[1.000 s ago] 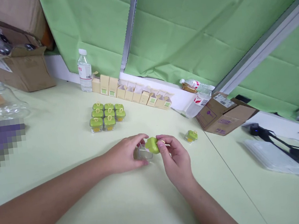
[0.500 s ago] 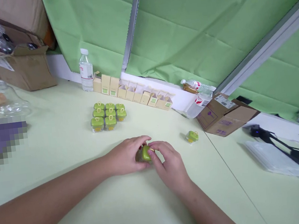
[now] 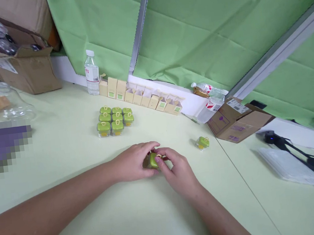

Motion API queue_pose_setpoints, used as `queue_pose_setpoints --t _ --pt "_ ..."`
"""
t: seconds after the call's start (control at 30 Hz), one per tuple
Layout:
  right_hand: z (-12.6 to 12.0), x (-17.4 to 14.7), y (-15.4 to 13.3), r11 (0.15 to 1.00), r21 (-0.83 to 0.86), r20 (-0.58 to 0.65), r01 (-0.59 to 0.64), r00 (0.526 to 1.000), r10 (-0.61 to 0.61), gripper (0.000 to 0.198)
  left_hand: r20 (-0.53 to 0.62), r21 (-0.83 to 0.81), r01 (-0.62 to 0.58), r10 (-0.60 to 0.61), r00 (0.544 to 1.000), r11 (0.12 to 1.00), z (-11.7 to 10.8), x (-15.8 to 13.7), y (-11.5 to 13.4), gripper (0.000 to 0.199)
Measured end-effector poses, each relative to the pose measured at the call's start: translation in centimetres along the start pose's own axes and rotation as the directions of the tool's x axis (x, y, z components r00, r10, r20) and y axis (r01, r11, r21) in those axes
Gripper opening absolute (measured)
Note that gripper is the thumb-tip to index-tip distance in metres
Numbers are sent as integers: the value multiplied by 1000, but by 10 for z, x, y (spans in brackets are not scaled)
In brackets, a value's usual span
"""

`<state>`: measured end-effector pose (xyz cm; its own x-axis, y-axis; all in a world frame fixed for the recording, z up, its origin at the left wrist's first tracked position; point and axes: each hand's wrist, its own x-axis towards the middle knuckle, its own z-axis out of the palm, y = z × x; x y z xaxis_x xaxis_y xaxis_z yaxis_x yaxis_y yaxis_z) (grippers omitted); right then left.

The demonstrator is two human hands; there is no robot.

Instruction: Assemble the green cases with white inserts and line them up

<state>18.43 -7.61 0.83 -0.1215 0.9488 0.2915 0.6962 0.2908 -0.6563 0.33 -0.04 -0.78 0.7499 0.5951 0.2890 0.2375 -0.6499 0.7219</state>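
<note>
A small clear jar with a green lid (image 3: 153, 161) is between my hands at the middle of the table. My left hand (image 3: 132, 162) curls round its left side, thumb and fingers gripping it. My right hand (image 3: 177, 168) pinches the yellow loop on the lid from the right. The jar's lower part is mostly hidden by my fingers. Farther back to the left stand several like jars (image 3: 117, 127) in close rows, green lids with yellow loops. One more green-lidded jar (image 3: 203, 142) stands apart on the right.
A row of small cream cartons (image 3: 138, 95), some with open tops, lines the back edge beside a water bottle (image 3: 92, 74). Plastic bottles (image 3: 209, 105) and a cardboard box (image 3: 236, 121) are at the back right. A glass jar (image 3: 12, 101) lies left; a clear plastic pack (image 3: 287, 166) lies right.
My hands keep the same hold on the jar, with the right fingers still at the lid's loop. The view has shifted very slightly; the other things stay put.
</note>
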Motion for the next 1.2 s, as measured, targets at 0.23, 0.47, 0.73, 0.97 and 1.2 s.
queue_pose_setpoints --t 0.23,0.47,0.73,0.97,1.2 --pt "-3 0 -2 1000 14 24 -2 1000 2 14 20 -21 -4 5 1000 1000 -3 0 -2 67" --pt "-19 4 17 934 -351 -109 -71 993 35 20 -33 21 26 -25 999 999 -6 -2 -10 65" --pt "-83 9 58 523 -754 -322 -398 918 233 20 -45 44 59 -57 997 997 -9 -2 -13 55" --pt "-117 3 81 432 -705 -388 -562 816 429 17 -50 54 46 -43 998 997 -8 -2 -14 52" --pt "-117 6 85 446 -677 -389 -585 799 458 21 -43 72 53 -50 998 996 -9 -3 -13 50"
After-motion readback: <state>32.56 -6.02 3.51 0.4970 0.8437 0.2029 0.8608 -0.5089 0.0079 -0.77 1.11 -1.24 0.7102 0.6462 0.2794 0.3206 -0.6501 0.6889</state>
